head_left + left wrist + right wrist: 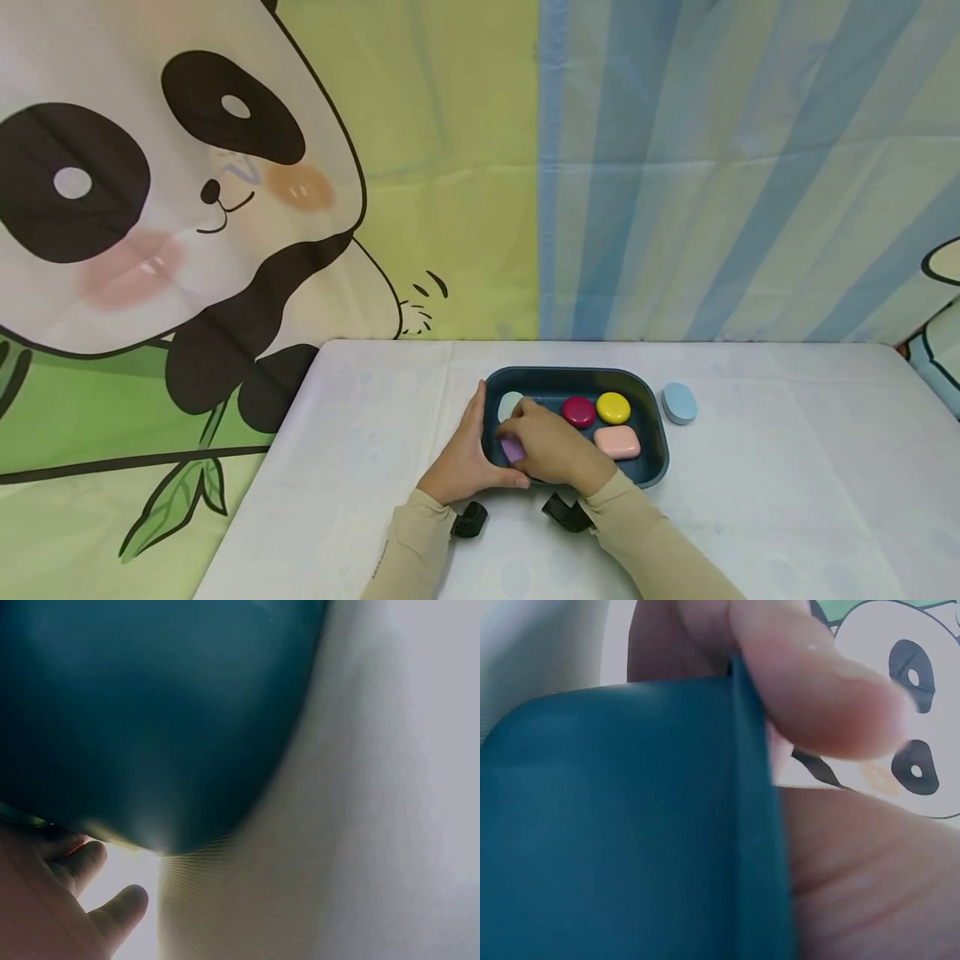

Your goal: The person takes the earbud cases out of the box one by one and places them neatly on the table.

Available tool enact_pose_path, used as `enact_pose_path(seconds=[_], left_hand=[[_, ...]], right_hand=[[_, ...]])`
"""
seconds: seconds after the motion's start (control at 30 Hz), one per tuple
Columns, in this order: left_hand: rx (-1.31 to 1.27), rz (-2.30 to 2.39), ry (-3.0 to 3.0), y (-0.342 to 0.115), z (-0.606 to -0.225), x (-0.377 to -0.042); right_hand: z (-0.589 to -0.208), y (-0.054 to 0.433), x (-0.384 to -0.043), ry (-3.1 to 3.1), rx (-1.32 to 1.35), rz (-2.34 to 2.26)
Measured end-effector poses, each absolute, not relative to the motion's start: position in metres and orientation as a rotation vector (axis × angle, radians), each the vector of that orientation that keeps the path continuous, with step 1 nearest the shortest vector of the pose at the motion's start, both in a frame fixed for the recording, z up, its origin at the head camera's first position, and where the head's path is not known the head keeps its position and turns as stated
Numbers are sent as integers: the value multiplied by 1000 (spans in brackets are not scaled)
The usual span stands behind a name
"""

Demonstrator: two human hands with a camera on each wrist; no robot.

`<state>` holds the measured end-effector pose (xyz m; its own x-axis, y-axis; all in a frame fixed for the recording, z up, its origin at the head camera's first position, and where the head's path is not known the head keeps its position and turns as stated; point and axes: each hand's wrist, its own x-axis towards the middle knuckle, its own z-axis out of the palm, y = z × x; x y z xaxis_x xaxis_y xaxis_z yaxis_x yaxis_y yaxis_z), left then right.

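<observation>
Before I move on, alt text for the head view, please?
The right hand apparently pinches a purple piece inside a blue tray; the left hand rests against the tray's left end. Magenta, yellow, peach and pale pieces lie inside; a light-blue piece lies right of it on the white table.

Tray (553, 385) looks like smooth plastic, soft sheen. Red piece (578, 412) and yellow piece (613, 408) inside are properly glossy; blue piece (679, 403) off the tray's right edge seems more matt. Counter (795, 492) wears lightly creased cloth (375, 425), btw.
</observation>
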<state>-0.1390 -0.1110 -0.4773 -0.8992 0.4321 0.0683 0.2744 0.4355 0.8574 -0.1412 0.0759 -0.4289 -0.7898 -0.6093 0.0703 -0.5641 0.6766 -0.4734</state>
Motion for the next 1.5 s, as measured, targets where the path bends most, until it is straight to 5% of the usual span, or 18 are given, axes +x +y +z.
enact_pose_path(seconds=[1.5], left_hand=[[525, 1478, 2514, -108, -479, -137]], right_hand=[[-400, 156, -116, 3094, -725, -973]])
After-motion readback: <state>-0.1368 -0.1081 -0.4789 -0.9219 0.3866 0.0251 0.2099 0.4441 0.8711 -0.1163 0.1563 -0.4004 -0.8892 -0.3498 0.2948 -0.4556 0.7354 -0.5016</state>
